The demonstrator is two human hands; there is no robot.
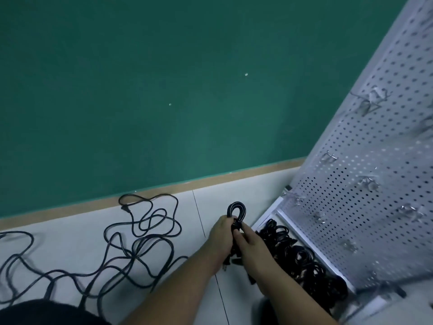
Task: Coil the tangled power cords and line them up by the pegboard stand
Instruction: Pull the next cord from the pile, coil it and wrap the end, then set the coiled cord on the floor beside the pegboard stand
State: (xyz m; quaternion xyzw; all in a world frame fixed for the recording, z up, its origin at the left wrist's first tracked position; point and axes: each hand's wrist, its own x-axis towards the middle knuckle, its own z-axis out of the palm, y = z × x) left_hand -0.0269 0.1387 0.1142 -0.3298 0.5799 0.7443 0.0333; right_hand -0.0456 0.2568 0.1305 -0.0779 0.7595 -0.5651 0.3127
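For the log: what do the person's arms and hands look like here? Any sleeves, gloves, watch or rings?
The left forearm and right forearm are bare to the frame edge; no sleeve shows. The left hand and right hand wear no gloves. No watch, band or ring is visible, though the picture is soft.

Coiled cord (236,211): black, folded into a tight bundle with the looped end up, gripped mid-length by left hand (221,233) and right hand (251,242).
Tangled cords (140,242): black, loose overlapping loops sprawled on pale floor (70,226), left of the hands; probably several, count unclear.
Row of coiled cords (295,252): black bundles lined along the base of the white pegboard stand (365,184), just right of the held bundle.
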